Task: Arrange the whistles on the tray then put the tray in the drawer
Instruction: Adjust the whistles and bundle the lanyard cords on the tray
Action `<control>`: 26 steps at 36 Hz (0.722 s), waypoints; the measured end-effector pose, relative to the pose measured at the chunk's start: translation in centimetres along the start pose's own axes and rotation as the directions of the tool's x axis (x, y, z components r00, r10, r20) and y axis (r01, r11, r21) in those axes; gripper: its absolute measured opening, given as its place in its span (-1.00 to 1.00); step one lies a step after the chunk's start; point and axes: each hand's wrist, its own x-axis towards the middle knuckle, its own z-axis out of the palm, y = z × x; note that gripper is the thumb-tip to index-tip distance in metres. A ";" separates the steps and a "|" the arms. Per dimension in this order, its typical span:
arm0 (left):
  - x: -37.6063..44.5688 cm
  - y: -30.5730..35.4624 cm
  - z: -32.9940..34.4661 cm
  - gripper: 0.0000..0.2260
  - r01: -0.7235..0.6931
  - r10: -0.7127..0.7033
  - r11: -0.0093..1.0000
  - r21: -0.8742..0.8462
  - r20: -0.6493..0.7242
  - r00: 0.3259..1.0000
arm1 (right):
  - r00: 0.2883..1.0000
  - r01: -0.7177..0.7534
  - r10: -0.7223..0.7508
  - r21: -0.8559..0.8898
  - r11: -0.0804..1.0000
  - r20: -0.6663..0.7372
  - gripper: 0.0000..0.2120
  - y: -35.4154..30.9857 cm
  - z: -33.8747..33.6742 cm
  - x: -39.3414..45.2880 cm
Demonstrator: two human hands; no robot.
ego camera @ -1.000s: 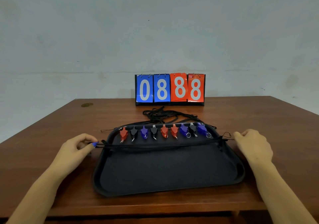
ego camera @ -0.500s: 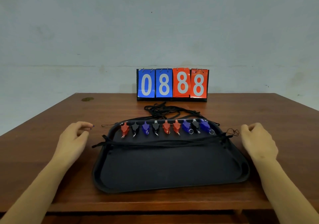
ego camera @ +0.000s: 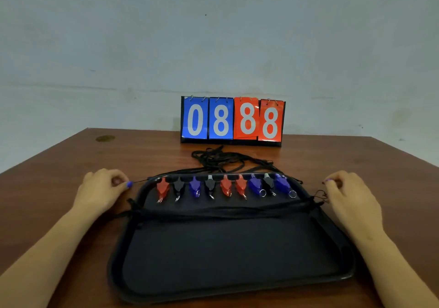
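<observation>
- The tray [ego camera: 228, 258] lies flat on the wooden table [ego camera: 59, 203], straight ahead of the person, its long axis running side to side between the two hands.
- The whistles [ego camera: 225, 185] sit in a row along the tray's far edge, their black cords [ego camera: 221, 159] trailing back over the rim in a tangle.
- The left hand [ego camera: 102, 189] is just off the tray's far-left corner, fingers curled, seemingly pinching a thin cord end; I can't be sure from here.
- The right hand [ego camera: 351, 198] mirrors it off the far-right corner, fingers curled near a small cord loop [ego camera: 320, 195]; whether it grips anything I cannot tell.
- Both hands are about equally near, so lifting the tray looks like a two-handed job.
- A flip scoreboard [ego camera: 232, 121] reading 0888 stands at the table's back, before a plain pale wall [ego camera: 213, 34]. No drawer shows.
</observation>
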 end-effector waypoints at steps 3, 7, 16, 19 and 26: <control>-0.2 0.0 0.1 -0.83 0.026 -0.026 1.000 -0.010 0.007 1.000 | 1.000 -0.006 0.007 0.021 1.000 -0.022 -0.85 0.3 -0.2 0.1; -0.3 0.2 0.1 -0.93 0.024 -0.025 0.999 -0.022 -0.047 0.999 | 0.999 -0.006 0.009 0.053 0.999 -0.045 -0.85 -0.2 -0.5 -0.4; -1.5 1.6 -1.2 -0.95 0.072 -0.173 0.935 -0.348 -0.268 0.948 | 0.994 0.054 -0.048 -0.052 0.997 0.097 -0.90 -5.9 -1.8 -0.7; -1.9 1.7 -1.5 -0.93 0.098 -0.233 0.924 -0.369 -0.344 0.910 | 0.961 0.104 -0.122 0.082 0.991 0.247 -0.92 -9.2 -1.0 -0.5; -2.2 2.7 -2.0 -0.84 0.037 -0.276 0.879 -0.475 -0.446 0.851 | 0.776 0.214 -0.426 0.441 0.871 0.465 -0.74 -18.6 1.9 -1.2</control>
